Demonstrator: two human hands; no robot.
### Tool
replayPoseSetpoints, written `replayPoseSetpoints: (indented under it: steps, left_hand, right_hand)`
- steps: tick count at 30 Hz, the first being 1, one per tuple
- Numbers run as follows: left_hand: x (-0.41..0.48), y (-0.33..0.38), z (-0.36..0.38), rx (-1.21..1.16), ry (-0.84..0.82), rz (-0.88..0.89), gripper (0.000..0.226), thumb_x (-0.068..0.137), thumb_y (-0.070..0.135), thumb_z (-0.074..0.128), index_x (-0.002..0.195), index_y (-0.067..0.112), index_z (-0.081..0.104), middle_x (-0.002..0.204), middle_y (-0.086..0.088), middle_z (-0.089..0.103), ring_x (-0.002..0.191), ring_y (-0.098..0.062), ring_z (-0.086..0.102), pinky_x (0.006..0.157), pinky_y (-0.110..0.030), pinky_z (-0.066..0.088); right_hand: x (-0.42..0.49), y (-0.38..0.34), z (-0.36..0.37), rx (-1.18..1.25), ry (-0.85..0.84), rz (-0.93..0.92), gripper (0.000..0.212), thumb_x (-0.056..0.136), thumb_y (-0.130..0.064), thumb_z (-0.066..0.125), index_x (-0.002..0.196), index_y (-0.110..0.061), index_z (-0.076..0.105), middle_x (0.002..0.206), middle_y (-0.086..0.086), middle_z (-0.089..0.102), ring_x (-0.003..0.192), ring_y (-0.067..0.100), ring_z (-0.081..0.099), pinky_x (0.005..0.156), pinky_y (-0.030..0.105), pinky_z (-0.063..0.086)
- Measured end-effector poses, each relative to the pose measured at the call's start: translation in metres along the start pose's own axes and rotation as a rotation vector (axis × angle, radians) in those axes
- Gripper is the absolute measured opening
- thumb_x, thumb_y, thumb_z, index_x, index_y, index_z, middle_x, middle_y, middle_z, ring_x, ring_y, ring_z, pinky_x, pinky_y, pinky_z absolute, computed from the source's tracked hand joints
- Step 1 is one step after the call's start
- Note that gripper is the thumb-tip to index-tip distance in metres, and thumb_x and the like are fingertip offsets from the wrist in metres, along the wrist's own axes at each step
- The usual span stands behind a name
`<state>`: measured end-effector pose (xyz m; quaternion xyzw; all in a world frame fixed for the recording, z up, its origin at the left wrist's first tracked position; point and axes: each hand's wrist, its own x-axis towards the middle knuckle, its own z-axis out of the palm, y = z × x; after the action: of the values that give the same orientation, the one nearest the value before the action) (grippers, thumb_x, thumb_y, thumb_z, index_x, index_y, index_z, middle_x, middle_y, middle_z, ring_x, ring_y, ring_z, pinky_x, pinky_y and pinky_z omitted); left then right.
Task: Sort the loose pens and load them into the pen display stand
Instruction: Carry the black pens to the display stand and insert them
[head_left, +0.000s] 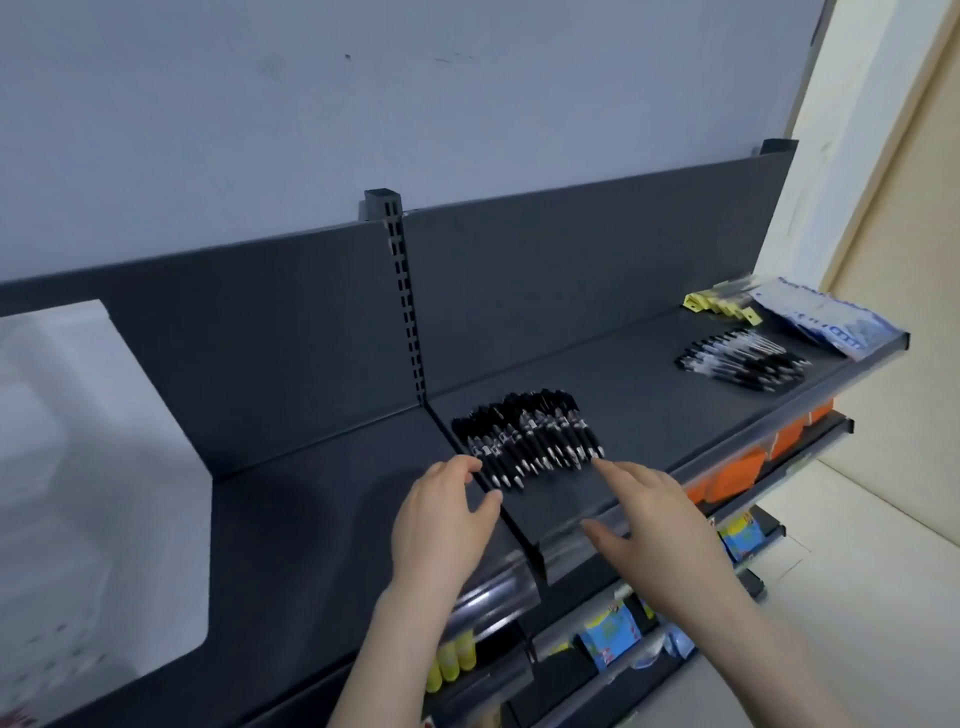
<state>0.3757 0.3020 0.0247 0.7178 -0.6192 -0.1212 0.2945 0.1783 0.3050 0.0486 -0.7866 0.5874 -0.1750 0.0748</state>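
The left hand (447, 514) and right hand (660, 519), fingers spread and empty, flank the row of black pens (530, 436) lying just beyond their fingertips on the shelf (649, 405). Barrel print is unreadably blurred.

Dim, cool, even light; motion-blurred white box (78, 467) at left, wide-angle bend along shelf edges (727, 431).

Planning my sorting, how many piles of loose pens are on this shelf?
2: a near pile beside the divider, a far pile farther right on the shelf.
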Motion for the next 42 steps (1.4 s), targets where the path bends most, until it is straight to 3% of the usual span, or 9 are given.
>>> replayPoseSetpoints:
  steps: [10, 17, 22, 26, 29, 36, 42]
  left_hand:
    - [0.099, -0.023, 0.047, 0.067, -0.060, -0.184, 0.052, 0.093, 0.038, 0.056, 0.139, 0.022, 0.040, 0.129, -0.001, 0.055, 0.114, -0.017, 0.055, 0.080, -0.031, 0.051]
    - [0.126, -0.019, 0.064, 0.191, -0.073, -0.284, 0.067, 0.085, 0.049, 0.062, 0.141, 0.022, 0.035, 0.128, -0.001, 0.053, 0.118, -0.021, 0.050, 0.077, -0.032, 0.046]
    - [0.137, -0.006, 0.067, 0.290, -0.113, -0.384, 0.063, 0.080, 0.049, 0.066, 0.129, 0.020, 0.041, 0.113, -0.001, 0.057, 0.102, -0.021, 0.059, 0.064, -0.030, 0.044]
    - [0.148, 0.005, 0.070, 0.335, -0.164, -0.470, 0.058, 0.078, 0.048, 0.068, 0.120, 0.017, 0.043, 0.109, -0.001, 0.055, 0.096, -0.020, 0.061, 0.061, -0.030, 0.044]
    - [0.155, 0.008, 0.073, 0.355, -0.185, -0.525, 0.054, 0.078, 0.045, 0.069, 0.117, 0.015, 0.046, 0.103, 0.000, 0.058, 0.090, -0.019, 0.061, 0.060, -0.029, 0.045]
    - [0.159, 0.010, 0.080, 0.347, -0.179, -0.592, 0.042, 0.080, 0.038, 0.070, 0.109, 0.013, 0.051, 0.076, 0.004, 0.052, 0.070, -0.016, 0.055, 0.052, -0.026, 0.040]
    - [0.160, 0.011, 0.082, 0.314, -0.165, -0.610, 0.030, 0.079, 0.035, 0.069, 0.094, 0.015, 0.052, 0.075, 0.004, 0.055, 0.063, -0.013, 0.053, 0.047, -0.025, 0.038]
  right_hand:
    - [0.087, 0.028, 0.032, 0.022, -0.058, 0.075, 0.062, 0.091, -0.038, 0.058, 0.146, -0.021, 0.034, 0.143, -0.007, 0.044, 0.133, 0.015, 0.037, 0.107, 0.025, 0.032]
    - [0.129, 0.059, 0.048, 0.106, -0.099, 0.148, 0.057, 0.087, -0.030, 0.063, 0.140, -0.019, 0.045, 0.137, -0.001, 0.052, 0.127, 0.022, 0.045, 0.101, 0.030, 0.038]
    - [0.160, 0.078, 0.058, 0.129, -0.139, 0.194, 0.051, 0.089, -0.024, 0.059, 0.137, -0.018, 0.047, 0.132, 0.005, 0.055, 0.121, 0.026, 0.050, 0.090, 0.032, 0.045]
    - [0.187, 0.082, 0.066, 0.120, -0.174, 0.213, 0.033, 0.085, -0.019, 0.053, 0.118, -0.017, 0.059, 0.109, 0.010, 0.062, 0.098, 0.030, 0.058, 0.070, 0.034, 0.048]
    - [0.201, 0.083, 0.071, 0.077, -0.246, 0.245, 0.023, 0.083, -0.024, 0.054, 0.102, -0.012, 0.057, 0.103, 0.010, 0.058, 0.090, 0.031, 0.057, 0.066, 0.034, 0.048]
    - [0.219, 0.083, 0.071, 0.082, -0.348, 0.297, 0.033, 0.081, -0.028, 0.058, 0.106, -0.008, 0.054, 0.107, 0.013, 0.057, 0.090, 0.031, 0.060, 0.065, 0.030, 0.043]
    - [0.221, 0.088, 0.073, 0.072, -0.336, 0.292, 0.017, 0.087, -0.023, 0.053, 0.092, -0.009, 0.043, 0.090, 0.006, 0.056, 0.078, 0.025, 0.049, 0.065, 0.030, 0.040]
